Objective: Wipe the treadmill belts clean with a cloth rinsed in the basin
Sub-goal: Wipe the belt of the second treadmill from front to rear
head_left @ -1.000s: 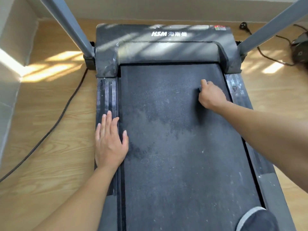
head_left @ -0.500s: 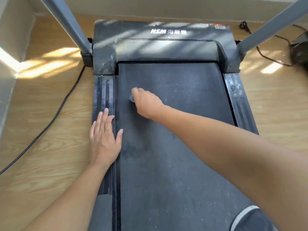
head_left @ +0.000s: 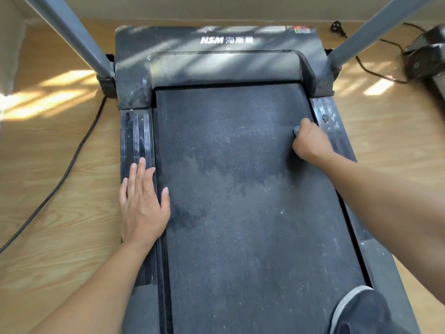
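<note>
On the wooden floor stands a treadmill, and its black belt fills the middle of the view. The belt looks darker near the top and grey with dust and pale specks lower down. The right hand is curled tight round a small grey cloth, pressing it on the belt by the right edge. Only a bit of cloth peeks out. The left hand lies flat, fingers straight, on the left side rail, holding nothing.

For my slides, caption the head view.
Right hand grips cloth on treadmill belt; left hand rests flat on side rail.
</note>
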`<action>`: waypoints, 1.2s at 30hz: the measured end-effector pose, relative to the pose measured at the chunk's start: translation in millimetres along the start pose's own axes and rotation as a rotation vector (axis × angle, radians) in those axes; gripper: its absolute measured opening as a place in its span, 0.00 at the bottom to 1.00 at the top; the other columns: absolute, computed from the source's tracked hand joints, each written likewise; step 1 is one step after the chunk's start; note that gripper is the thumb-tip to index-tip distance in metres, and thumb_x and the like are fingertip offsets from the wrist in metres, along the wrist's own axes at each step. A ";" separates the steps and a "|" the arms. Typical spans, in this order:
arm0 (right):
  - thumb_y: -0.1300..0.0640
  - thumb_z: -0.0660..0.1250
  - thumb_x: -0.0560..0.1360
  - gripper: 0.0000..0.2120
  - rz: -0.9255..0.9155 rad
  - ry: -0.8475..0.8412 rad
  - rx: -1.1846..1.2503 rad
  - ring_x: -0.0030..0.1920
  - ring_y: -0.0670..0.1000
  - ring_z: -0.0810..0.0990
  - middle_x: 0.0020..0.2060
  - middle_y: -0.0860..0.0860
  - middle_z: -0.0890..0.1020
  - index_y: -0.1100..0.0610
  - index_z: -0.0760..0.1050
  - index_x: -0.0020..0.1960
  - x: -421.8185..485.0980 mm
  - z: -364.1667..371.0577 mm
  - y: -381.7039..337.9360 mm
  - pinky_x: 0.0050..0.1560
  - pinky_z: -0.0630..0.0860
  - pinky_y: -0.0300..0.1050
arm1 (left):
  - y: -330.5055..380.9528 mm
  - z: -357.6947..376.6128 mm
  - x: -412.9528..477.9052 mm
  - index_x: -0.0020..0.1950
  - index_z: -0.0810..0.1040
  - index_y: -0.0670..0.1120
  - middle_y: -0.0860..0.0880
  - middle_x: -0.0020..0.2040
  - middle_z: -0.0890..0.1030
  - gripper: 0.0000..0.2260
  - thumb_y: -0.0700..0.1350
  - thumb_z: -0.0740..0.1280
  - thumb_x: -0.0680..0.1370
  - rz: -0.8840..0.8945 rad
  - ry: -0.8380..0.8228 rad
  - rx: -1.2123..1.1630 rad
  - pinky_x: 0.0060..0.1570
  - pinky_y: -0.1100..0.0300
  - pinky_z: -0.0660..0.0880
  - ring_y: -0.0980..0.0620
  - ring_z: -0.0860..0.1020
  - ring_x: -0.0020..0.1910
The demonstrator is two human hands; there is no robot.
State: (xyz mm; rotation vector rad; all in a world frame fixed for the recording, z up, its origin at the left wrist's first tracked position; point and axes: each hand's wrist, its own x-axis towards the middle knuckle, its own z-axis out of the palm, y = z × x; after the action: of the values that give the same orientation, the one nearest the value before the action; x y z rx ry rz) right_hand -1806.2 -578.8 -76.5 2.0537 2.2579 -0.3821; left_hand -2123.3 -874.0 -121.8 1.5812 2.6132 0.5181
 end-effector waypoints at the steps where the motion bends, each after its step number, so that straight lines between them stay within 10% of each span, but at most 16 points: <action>1: 0.61 0.55 0.82 0.01 -0.057 0.010 0.017 0.55 0.69 0.78 0.57 0.66 0.77 0.59 0.64 0.53 -8.8 5.3 -14.8 0.50 0.69 0.57 | -0.5 0.1 0.6 0.79 0.67 0.43 0.46 0.87 0.58 0.25 0.53 0.58 0.83 0.003 -0.007 -0.003 0.83 0.44 0.55 0.47 0.55 0.86; 11: 0.63 0.61 0.78 0.10 -0.700 -0.173 0.120 0.53 0.64 0.80 0.57 0.60 0.77 0.60 0.69 0.60 -130.8 72.9 -276.0 0.46 0.74 0.56 | -8.3 -0.5 2.2 0.80 0.66 0.42 0.48 0.86 0.59 0.27 0.43 0.69 0.83 -0.029 -0.034 -0.121 0.84 0.46 0.53 0.49 0.55 0.86; 17: 0.64 0.57 0.81 0.17 -0.569 -0.127 0.023 0.58 0.64 0.78 0.62 0.59 0.75 0.62 0.67 0.70 -91.3 50.0 -186.2 0.45 0.66 0.51 | -11.3 -1.5 0.0 0.81 0.64 0.41 0.48 0.87 0.57 0.25 0.46 0.66 0.85 0.003 -0.057 -0.093 0.84 0.44 0.52 0.47 0.54 0.86; 25: 0.62 0.58 0.82 0.03 0.019 0.014 -0.017 0.56 0.71 0.79 0.54 0.69 0.78 0.62 0.66 0.55 -22.3 -3.6 43.6 0.51 0.74 0.60 | -2.1 -1.1 -2.0 0.80 0.64 0.41 0.46 0.86 0.59 0.26 0.44 0.67 0.84 -0.023 -0.021 -0.106 0.85 0.45 0.51 0.46 0.54 0.86; 36: 0.59 0.62 0.78 0.07 -0.559 -0.078 0.143 0.49 0.65 0.78 0.54 0.60 0.76 0.60 0.68 0.55 -89.4 49.9 -168.0 0.43 0.70 0.53 | -12.8 -8.4 -33.5 0.69 0.76 0.45 0.48 0.80 0.72 0.15 0.44 0.67 0.82 -0.008 0.084 -0.052 0.79 0.42 0.61 0.47 0.69 0.80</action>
State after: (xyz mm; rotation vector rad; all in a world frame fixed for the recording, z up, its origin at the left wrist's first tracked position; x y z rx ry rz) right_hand -1968.3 -690.1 -82.4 1.3850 2.7927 -0.6544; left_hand -2120.0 -910.7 -122.2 1.5669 2.6406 0.6607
